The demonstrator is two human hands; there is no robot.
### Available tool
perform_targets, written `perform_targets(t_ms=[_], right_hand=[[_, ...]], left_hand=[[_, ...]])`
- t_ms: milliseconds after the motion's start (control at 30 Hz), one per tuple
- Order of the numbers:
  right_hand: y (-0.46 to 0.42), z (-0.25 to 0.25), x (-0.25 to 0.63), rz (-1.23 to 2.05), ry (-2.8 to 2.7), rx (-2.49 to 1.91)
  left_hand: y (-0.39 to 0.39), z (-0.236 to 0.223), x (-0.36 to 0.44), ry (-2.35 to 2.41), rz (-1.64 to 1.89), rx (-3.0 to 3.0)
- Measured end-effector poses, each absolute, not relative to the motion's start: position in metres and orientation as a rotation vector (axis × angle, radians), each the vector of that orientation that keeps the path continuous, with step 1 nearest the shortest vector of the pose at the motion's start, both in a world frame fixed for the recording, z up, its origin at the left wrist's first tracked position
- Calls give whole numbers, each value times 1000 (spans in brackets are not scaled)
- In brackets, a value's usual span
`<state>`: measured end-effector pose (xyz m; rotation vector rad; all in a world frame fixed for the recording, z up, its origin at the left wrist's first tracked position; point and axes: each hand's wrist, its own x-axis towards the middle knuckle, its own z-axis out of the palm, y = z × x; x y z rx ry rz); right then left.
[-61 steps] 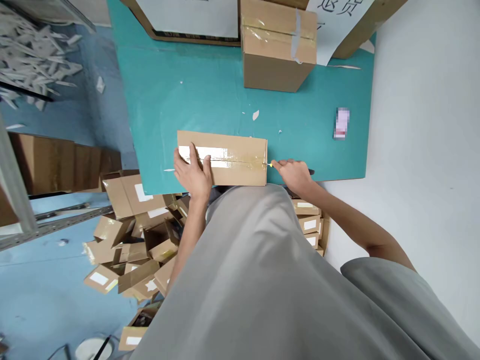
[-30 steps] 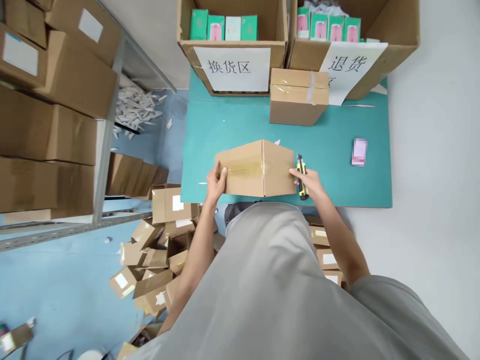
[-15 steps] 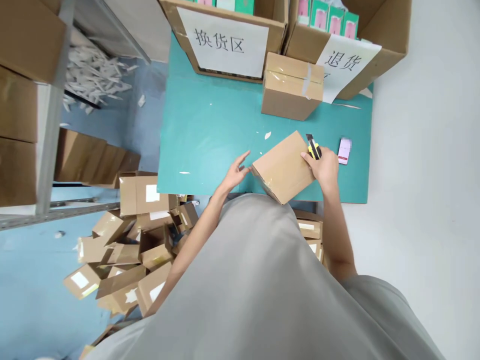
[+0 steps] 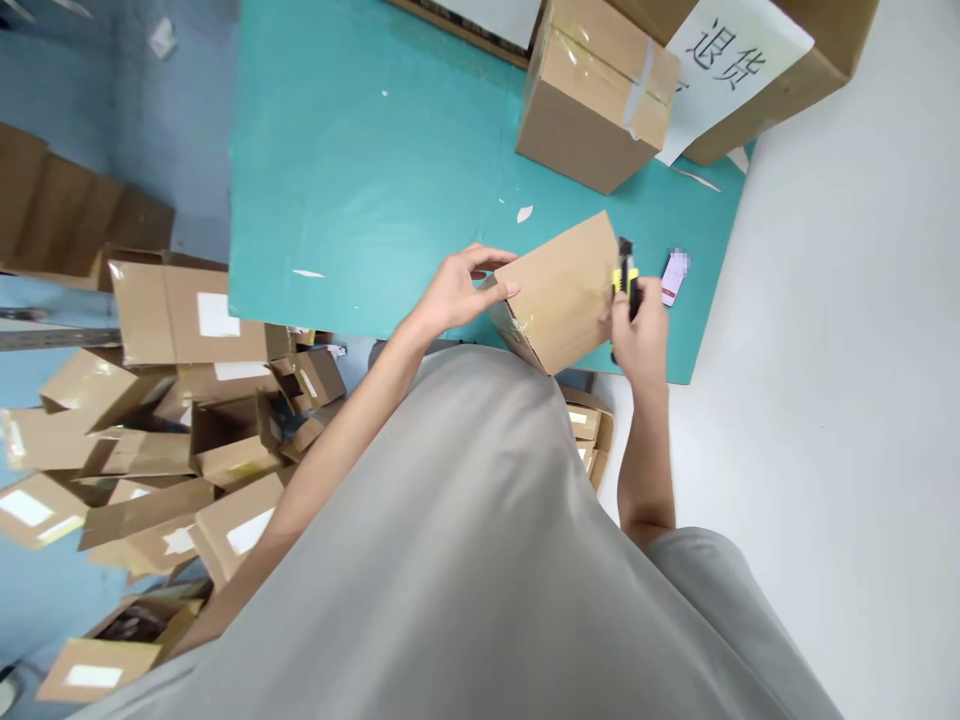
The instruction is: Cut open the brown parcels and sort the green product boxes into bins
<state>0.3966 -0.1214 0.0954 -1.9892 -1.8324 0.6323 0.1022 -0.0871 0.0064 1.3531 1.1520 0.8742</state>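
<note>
A taped brown cardboard box (image 4: 559, 290) lies turned at an angle at the near edge of the teal table (image 4: 360, 170). My left hand (image 4: 457, 288) grips its left end, thumb on the top face and fingers curled at the corner. My right hand (image 4: 637, 330) is closed round a yellow and black utility knife (image 4: 625, 275), held upright against the box's right end.
A second sealed box (image 4: 596, 95) stands at the back of the table in front of a large carton with a paper sign (image 4: 731, 65). A small card (image 4: 673, 277) lies right of the knife. Several opened boxes (image 4: 195, 420) are heaped on the blue floor at left.
The box has been turned from lying square in front of me to an angle. My left hand has closed on its left end. My right hand brought the knife to its right end.
</note>
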Motion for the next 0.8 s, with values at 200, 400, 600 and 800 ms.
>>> perform_targets(t_ms=[200, 400, 600, 800], right_hand=[[-171, 122, 334, 823, -2309, -1847], [-165, 134, 311, 769, -2515, -2053], [-161, 163, 270, 688, -2652, -2359], [-170, 174, 265, 677, -2800, -2452]], left_hand=[[-89, 9, 102, 1175, 889, 1329], [-88, 4, 104, 1212, 884, 1329], [-89, 0, 107, 1242, 911, 1342], [-94, -8, 115, 1267, 1002, 1307]])
